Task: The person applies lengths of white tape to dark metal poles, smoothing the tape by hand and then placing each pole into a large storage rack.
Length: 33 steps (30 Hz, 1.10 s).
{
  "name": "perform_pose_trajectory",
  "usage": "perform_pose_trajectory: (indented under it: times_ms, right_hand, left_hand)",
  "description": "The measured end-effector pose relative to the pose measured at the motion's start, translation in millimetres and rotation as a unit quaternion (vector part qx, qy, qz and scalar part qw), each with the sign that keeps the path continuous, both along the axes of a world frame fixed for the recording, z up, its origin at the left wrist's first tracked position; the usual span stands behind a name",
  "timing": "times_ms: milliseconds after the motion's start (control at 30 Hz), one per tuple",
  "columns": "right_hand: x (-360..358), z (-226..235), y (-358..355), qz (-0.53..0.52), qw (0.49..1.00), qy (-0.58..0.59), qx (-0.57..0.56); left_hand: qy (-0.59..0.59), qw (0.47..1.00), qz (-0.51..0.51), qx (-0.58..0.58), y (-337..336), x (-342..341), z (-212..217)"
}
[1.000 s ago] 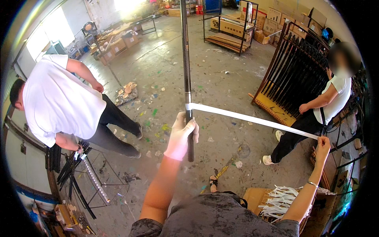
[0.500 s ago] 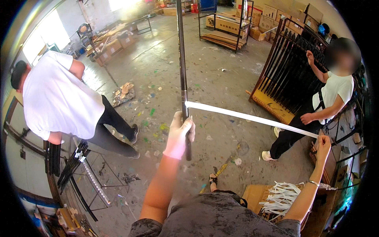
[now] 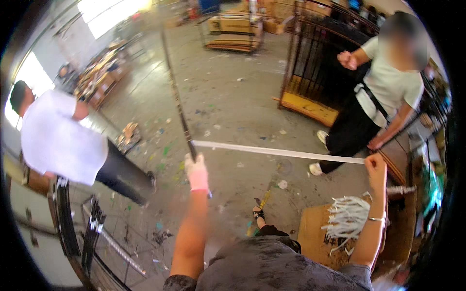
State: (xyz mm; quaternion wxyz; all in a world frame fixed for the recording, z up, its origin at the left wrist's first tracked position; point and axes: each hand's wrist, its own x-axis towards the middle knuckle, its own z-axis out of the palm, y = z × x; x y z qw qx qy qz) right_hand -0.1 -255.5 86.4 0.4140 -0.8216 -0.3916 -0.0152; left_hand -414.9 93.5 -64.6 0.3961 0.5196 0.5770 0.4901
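A long, thin dark rod (image 3: 175, 92) runs up and away from me, its far end leaning left and blurred. My left hand (image 3: 196, 170), in a whitish glove, is closed around the rod's near end. A white strip of tape or cloth (image 3: 276, 152) meets the rod just above that hand. It stretches taut to the right, where the fingers of my bare right hand (image 3: 375, 169) are closed on its other end. Below my right forearm, a bundle of white strips (image 3: 347, 218) lies on a cardboard box (image 3: 310, 228).
At the left stands a person in a white shirt (image 3: 63, 140), near bundled dark rods (image 3: 93, 225) on a metal stand. Another person (image 3: 393, 85) stands at the right beside a wheeled rack (image 3: 310, 104) of dark rods. Farther back is a shelf with cartons (image 3: 233, 26). Scraps litter the floor.
The rod has gone from nearly upright to leaning left at its top. My left hand appears lower and farther left, my right hand slightly left. The strip stays taut, and the whole view has shifted.
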Motion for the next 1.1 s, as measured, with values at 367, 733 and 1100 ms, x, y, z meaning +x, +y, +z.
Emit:
perform_pose_trajectory:
  times_ms: [367, 733, 1100]
  right_hand:
    - [-33, -22, -159, -0.25, 0.932, -0.147, -0.216]
    - [-28, -47, -195, -0.371, 0.862, -0.164, -0.303]
    - [-17, -55, -185, -0.392, 0.838, -0.242, -0.291]
  left_hand:
    - [-0.265, 0.917, -0.153, -0.255, -24, 81, 8]
    - [-0.478, 0.671, -0.132, -0.551, -56, 295, 38]
    - [-0.176, 0.863, -0.439, -0.177, -79, 369, -15]
